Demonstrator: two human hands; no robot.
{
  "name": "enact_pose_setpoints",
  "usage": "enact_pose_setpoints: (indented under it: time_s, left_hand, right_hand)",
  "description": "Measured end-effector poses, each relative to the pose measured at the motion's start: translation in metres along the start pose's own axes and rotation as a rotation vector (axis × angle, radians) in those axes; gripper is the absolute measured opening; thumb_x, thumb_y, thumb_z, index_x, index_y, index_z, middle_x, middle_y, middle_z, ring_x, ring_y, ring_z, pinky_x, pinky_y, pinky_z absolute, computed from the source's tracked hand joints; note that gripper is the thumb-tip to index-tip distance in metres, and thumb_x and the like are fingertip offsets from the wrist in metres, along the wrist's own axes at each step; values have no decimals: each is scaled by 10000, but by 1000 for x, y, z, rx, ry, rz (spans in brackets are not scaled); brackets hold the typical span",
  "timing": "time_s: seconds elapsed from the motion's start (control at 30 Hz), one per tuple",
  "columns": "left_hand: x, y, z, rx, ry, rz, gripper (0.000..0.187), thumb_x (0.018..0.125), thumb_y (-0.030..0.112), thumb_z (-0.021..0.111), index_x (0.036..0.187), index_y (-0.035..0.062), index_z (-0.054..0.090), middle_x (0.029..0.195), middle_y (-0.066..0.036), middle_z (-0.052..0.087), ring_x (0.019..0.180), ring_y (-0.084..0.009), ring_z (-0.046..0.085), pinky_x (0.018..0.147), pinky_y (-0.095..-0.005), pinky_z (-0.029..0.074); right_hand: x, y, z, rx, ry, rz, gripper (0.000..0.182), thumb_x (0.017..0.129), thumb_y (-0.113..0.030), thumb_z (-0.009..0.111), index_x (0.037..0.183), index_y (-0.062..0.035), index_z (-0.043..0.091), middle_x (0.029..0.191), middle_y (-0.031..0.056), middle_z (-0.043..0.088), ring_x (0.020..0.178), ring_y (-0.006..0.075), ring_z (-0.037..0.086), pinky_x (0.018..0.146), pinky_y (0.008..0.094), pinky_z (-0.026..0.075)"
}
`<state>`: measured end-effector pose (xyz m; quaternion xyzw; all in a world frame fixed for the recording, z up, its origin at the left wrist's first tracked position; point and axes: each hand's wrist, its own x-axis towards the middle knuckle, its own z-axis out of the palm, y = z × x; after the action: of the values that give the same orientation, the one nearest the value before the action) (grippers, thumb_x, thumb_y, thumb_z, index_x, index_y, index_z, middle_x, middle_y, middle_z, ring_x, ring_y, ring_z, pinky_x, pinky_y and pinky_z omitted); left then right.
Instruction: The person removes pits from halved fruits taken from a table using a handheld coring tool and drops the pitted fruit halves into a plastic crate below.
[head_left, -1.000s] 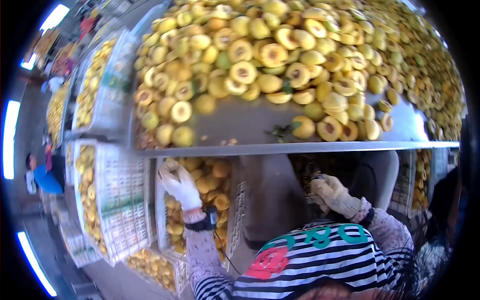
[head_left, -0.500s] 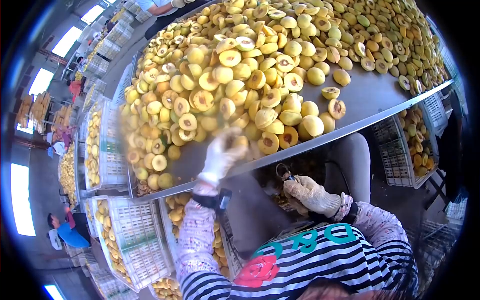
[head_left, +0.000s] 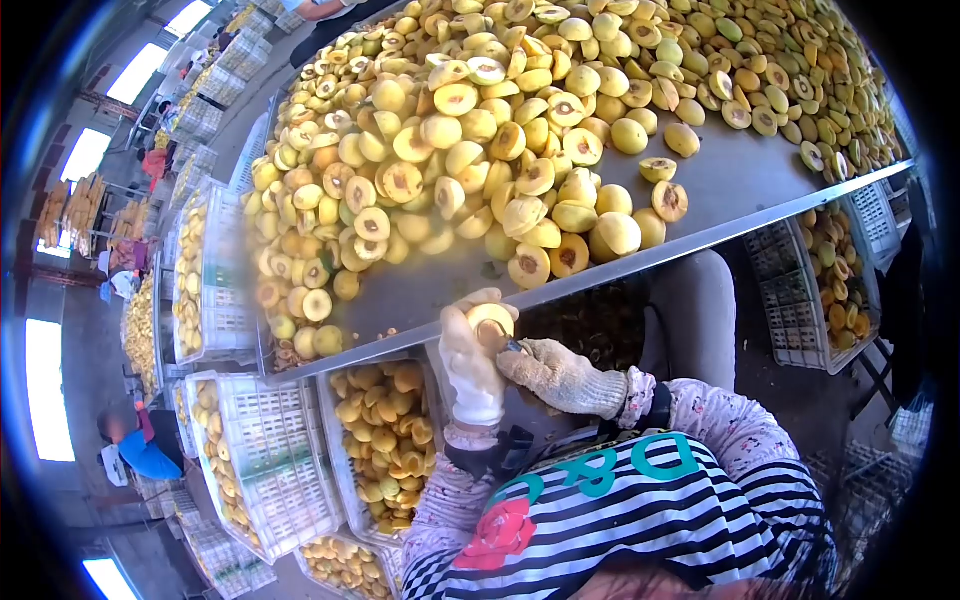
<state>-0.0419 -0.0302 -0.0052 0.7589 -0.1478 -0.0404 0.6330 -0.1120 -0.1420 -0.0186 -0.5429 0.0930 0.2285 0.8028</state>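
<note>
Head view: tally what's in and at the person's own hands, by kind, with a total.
hands, gloved: 2 (left hand, right hand)
peach half, held in the left hand: 1
metal tool, in the right hand: 1
Total: 4

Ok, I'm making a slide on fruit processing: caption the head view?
Gloved left hand holds a halved peach while the right hand works a small tool into it, beside the fruit-heaped table.

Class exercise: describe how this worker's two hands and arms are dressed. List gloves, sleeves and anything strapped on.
The left hand wears a smooth white glove, the right hand a coarse cream knitted one. Both arms have pale floral sleeves. A black band with a small device and a dark cable sits on the left wrist; a dark band circles the right wrist.
</note>
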Motion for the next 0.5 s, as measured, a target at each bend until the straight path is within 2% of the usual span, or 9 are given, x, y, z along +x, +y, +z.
enact_pose_setpoints:
  time_s: [0.1, 0.17, 0.3, 0.4, 0.43, 0.5]
  left_hand:
    - [5, -3, -7, -308, 0, -335, 457, 1049, 376, 369, 1042, -16, 604, 927, -157, 692, 745, -193, 653, 711, -294, 545]
    - [6, -9, -9, -387, 28, -352, 392, 1039, 328, 423, 1015, -12, 616, 885, -158, 693, 739, -203, 654, 690, -311, 545]
    - [7, -18, -6, -591, 10, -264, 270, 1007, 231, 518, 1048, -12, 630, 820, -153, 697, 716, -224, 657, 655, -333, 547]
    - [14, -14, -16, -657, -135, -431, 251, 996, 184, 532, 1095, -22, 635, 838, -151, 702, 706, -228, 659, 666, -324, 553]
    - [20, -9, -23, -684, -272, -461, 244, 980, 135, 546, 1155, -16, 624, 851, -150, 704, 715, -220, 664, 670, -310, 556]
    - [27, -2, -25, -564, -353, -449, 262, 982, 137, 544, 1193, -5, 608, 865, -150, 704, 732, -216, 669, 677, -303, 558]
  right_hand:
    - [1, 3, 0, -48, 0, -28, 392, 1012, -458, 537, 933, -77, 582, 635, -30, 505, 532, 72, 460, 475, 246, 370]
    - [2, 2, 0, -48, -24, -116, 376, 1015, -434, 546, 921, -73, 591, 655, -47, 504, 598, 57, 466, 530, 243, 390]
    - [5, 6, -6, 5, -112, -56, 366, 1017, -412, 552, 895, -70, 603, 677, -65, 495, 653, 56, 444, 583, 255, 394]
    - [4, 15, -12, -21, -125, -18, 376, 1016, -417, 552, 866, -77, 601, 677, -64, 496, 634, 62, 435, 568, 259, 386]
    - [3, 18, -12, -36, -125, -41, 379, 1015, -419, 554, 852, -81, 597, 678, -64, 497, 632, 64, 431, 565, 259, 380]
    - [3, 24, -10, -38, -125, -76, 392, 1016, -436, 543, 834, -91, 576, 664, -57, 484, 606, 68, 426, 540, 259, 371]
